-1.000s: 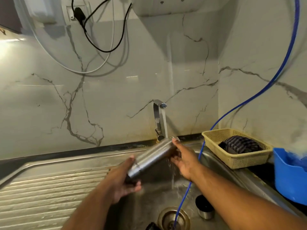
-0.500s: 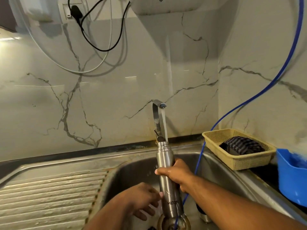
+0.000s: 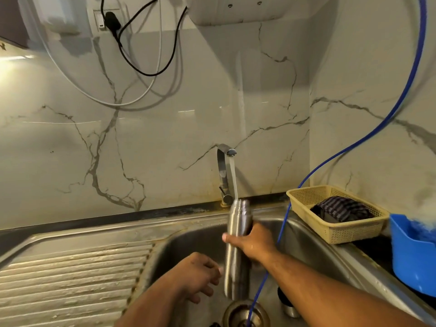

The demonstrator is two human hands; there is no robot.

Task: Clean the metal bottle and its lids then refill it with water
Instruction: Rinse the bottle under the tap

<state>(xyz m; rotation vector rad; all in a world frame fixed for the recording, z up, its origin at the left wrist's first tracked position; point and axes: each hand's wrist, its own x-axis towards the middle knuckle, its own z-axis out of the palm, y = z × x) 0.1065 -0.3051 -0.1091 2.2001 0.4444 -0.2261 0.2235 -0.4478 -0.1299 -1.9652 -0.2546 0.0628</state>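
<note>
The metal bottle [image 3: 237, 223] stands upright and lidless over the sink basin [image 3: 186, 241]. My right hand [image 3: 253, 241] grips it round the middle. Water runs from the tap [image 3: 224, 171] down onto the bottle's open mouth. My left hand [image 3: 197, 277] hovers just left of the bottle's lower part, fingers loosely curled, holding nothing. A dark-topped metal lid [image 3: 286, 303] lies in the basin at the lower right, partly behind my right forearm.
A blue hose [image 3: 368, 135] drops from the upper right into the drain [image 3: 245, 315]. A yellow basket [image 3: 337, 230] with a dark cloth sits right of the sink, beside a blue tub [image 3: 412, 253]. The ribbed draining board [image 3: 70, 279] lies left. Cables hang on the wall.
The bottle went from lying tilted across both hands to upright under the tap. My left hand let go of it and now hangs beside it. My right hand keeps its grip.
</note>
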